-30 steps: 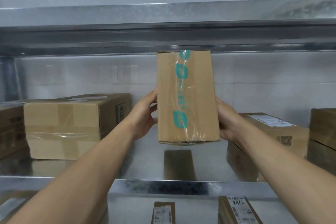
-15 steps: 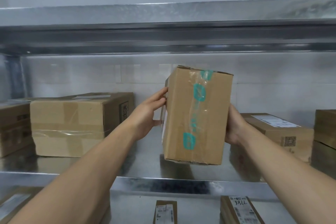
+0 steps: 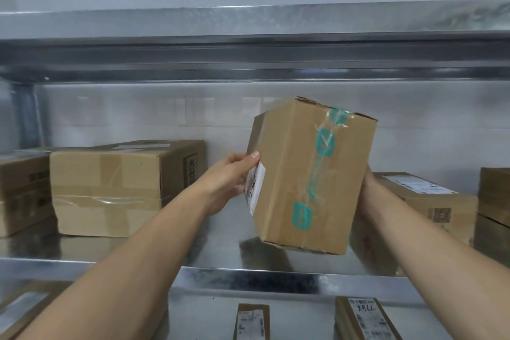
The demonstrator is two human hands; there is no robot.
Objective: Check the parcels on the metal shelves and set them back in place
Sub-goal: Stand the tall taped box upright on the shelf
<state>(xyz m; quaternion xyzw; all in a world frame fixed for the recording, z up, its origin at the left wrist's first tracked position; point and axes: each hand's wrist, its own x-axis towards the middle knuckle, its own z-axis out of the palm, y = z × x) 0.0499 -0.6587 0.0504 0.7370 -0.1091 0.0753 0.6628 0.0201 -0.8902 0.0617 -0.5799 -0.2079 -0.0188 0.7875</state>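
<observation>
A tall cardboard parcel (image 3: 309, 176) sealed with clear tape printed in teal hangs tilted above the metal shelf (image 3: 209, 240), its top leaning right. A white label shows on its left side face. My left hand (image 3: 229, 182) holds that left side, fingers wrapped over the label edge. My right hand (image 3: 365, 188) supports the parcel's right side and is mostly hidden behind it.
A large taped box (image 3: 110, 188) stands on the shelf to the left, with another box (image 3: 22, 193) at the far left. A flat labelled box (image 3: 425, 201) and stacked boxes (image 3: 494, 201) sit right. An upper shelf (image 3: 248, 44) hangs overhead. Smaller parcels (image 3: 364, 317) lie on the shelf below.
The parcel has come down and to the right and turned, so its left labelled side now faces me. Both hands moved with it.
</observation>
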